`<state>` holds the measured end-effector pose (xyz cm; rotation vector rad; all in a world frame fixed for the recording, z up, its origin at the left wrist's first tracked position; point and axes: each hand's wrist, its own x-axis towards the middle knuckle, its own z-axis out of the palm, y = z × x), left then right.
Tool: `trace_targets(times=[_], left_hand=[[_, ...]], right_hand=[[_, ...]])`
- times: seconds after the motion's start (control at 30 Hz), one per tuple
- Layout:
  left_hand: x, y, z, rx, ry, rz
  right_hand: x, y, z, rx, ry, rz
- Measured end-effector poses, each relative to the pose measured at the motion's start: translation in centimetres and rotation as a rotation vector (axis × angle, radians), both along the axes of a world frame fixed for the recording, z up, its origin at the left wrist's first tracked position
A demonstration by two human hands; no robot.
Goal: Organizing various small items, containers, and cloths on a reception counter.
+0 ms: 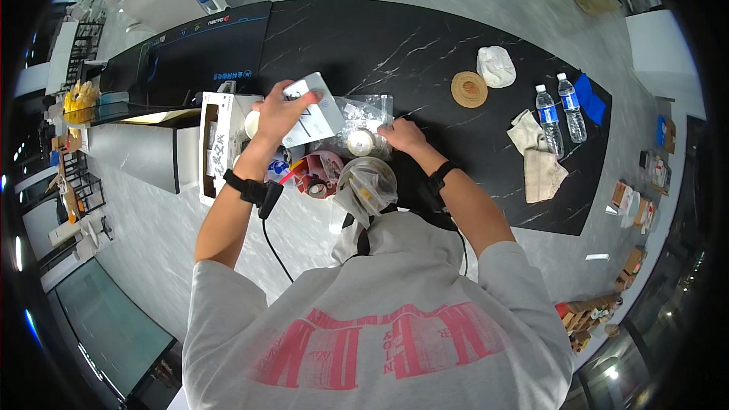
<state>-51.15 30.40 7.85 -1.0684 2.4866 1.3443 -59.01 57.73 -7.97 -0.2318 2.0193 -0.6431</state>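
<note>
My left hand [286, 114] grips a white box [319, 117] with dark printing, held tilted above the black marbled table [433, 28]. Just right of the box lies a clear plastic bag [376, 105]. The curled fingers of my right hand [404, 135] pinch the bag's right edge. A pale round roll [361, 142] sits at the bag's near part; whether it is inside or on top I cannot tell. Closer to my body are a pink-red container [327, 160] of small items and a clear round tub [389, 173] with plastic packets in it.
An open-sided white carton [230, 125] and a black monitor [199, 45] stand at left. Towards the right lie a tan round coil [469, 90], a crumpled white cloth [496, 67], beige cloths [543, 176], two water bottles [549, 117] and a blue sheet [590, 99]. Cables hang from both wristbands.
</note>
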Motion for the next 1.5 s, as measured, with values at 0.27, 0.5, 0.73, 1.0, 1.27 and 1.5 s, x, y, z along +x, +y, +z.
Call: trace_targets(times=[0.27,0.5,0.73,1.0,1.27,1.5], left_hand=[[-4.9,5.4,-2.4,-0.325,-0.564,-0.408],[-6.4,8.2,-1.2,-0.429,-0.778,-0.428],[-6.7,9.6,-1.4,-0.632,-0.897,-0.486],[-7.3,10.0,-3.4,-0.612,-0.981,-0.505],[-7.9,9.9,-3.3,-0.592,-1.007,-0.488],[-6.6,5.4,0.4,-0.339,-0.677,-0.437]], right_hand=[[-0.3,3.3,1.0,0.015,0.267,-0.018],[0.7,4.9,2.9,0.065,0.273,-0.035],[0.2,2.6,3.9,-0.268,0.390,0.111],[1.4,1.8,0.8,-0.244,0.436,0.180],[1.6,2.3,0.3,-0.200,0.450,0.203],[0.2,0.1,4.2,-0.081,0.574,0.218]])
